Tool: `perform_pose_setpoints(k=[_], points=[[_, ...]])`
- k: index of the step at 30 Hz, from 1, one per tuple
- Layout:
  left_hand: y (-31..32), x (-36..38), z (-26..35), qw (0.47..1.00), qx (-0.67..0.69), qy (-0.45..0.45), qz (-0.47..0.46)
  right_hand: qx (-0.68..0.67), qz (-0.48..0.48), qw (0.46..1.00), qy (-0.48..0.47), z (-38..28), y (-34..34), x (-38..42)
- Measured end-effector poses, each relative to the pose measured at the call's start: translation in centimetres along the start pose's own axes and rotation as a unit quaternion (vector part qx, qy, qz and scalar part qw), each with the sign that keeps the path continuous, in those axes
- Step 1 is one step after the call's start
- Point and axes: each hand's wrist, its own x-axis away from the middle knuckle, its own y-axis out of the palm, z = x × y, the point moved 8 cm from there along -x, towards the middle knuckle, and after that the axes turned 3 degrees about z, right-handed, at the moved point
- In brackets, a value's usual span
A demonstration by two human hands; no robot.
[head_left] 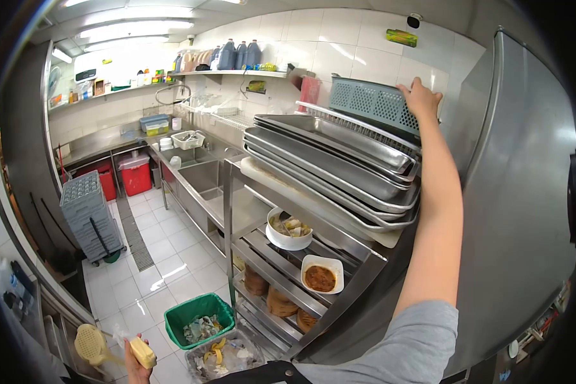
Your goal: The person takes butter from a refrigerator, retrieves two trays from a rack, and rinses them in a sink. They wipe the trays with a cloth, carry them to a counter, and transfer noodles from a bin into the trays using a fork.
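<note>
My right hand [422, 101] reaches up to the top of the metal rack, its fingers at the right end of a grey-green perforated basket [371, 100]. Whether they grip its rim cannot be made out. Low at the left, my left hand [136, 366] is closed around a yellow block [143, 352] with some clear plastic beside it. Stacked metal trays [329, 163] lie in front of the basket. On the shelf below stand a white bowl of food [289, 238] and a square white bowl [322, 274] with reddish-brown contents.
A green bin [173, 325] and a lined bin [257, 358] stand by the rack's foot. Grey stacked crates [91, 214], red bins [135, 174] and a sink [205, 178] are farther back. A tall metal cabinet [525, 192] stands at right, a yellow strainer [91, 344] lower left.
</note>
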Motion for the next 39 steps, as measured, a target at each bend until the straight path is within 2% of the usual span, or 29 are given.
perform_pose_setpoints(k=[2,3,6,9,12,14,15,16,17,19,20,22,25,32,33,36,37,39], points=[[0.4,0.2,-0.4,1.0,-0.011,0.008,-0.008,-0.049,-0.07,0.996,0.011,0.4,1.1,-0.8],[0.8,0.2,-0.7,1.0,-0.016,0.01,-0.015,-0.005,-0.152,0.988,-0.004,0.1,1.7,-0.9],[1.9,0.6,-2.5,0.999,-0.009,-0.016,-0.036,-0.017,-0.152,0.988,-0.004,0.2,2.2,-0.5],[1.1,0.0,-4.5,0.998,-0.007,-0.042,-0.04,-0.019,-0.092,0.995,0.04,0.8,0.4,0.4],[-0.2,-0.8,-5.9,0.998,0.01,-0.061,-0.024,-0.012,0.096,0.995,0.033,-1.7,-4.7,1.5],[-0.3,-0.7,-6.5,0.997,0.01,-0.075,-0.013,-0.093,-0.005,0.995,-0.032,-5.1,-4.8,0.2],[-0.7,-1.5,-6.8,0.997,0.01,-0.07,-0.036,-0.133,-0.056,0.988,-0.062,-6.8,-5.3,0.0],[-0.9,-2.0,-7.0,0.997,0.012,-0.073,-0.036,-0.169,-0.19,0.96,-0.119,-9.5,-5.7,1.4],[-1.0,-2.2,-7.3,0.997,0.013,-0.075,-0.033,-0.203,-0.321,0.909,-0.173,-12.5,-6.7,4.2],[-0.1,-1.9,-7.9,0.995,0.022,-0.087,-0.038,-0.248,-0.435,0.844,-0.192,-15.9,-10.4,11.1],[0.4,-1.8,-8.3,0.994,0.021,-0.092,-0.045,-0.234,-0.436,0.847,-0.193,-16.7,-11.3,13.2],[1.1,-2.1,-9.7,0.993,0.023,-0.104,-0.059,-0.179,-0.352,0.868,-0.302,-17.7,-11.7,15.8],[1.9,-2.2,-12.0,0.983,0.048,-0.148,-0.093,-0.226,-0.297,0.896,-0.24,-16.6,-14.4,18.7],[3.0,-2.0,-16.6,0.96,0.013,-0.223,-0.172,-0.214,-0.188,0.933,-0.222,-15.2,-15.1,21.0],[3.2,-1.8,-16.9,0.958,0.011,-0.228,-0.172,-0.158,-0.157,0.94,-0.26,-15.5,-15.1,21.2],[3.6,-0.8,-17.4,0.957,0.003,-0.232,-0.175,-0.104,-0.143,0.935,-0.307,-16.3,-15.3,21.3],[3.6,-0.6,-17.5,0.959,-0.003,-0.228,-0.169,-0.108,-0.155,0.928,-0.321,-16.5,-15.6,21.3],[3.1,-0.6,-17.8,0.96,-0.006,-0.228,-0.165,-0.147,-0.113,0.917,-0.354,-16.5,-15.3,21.3]])
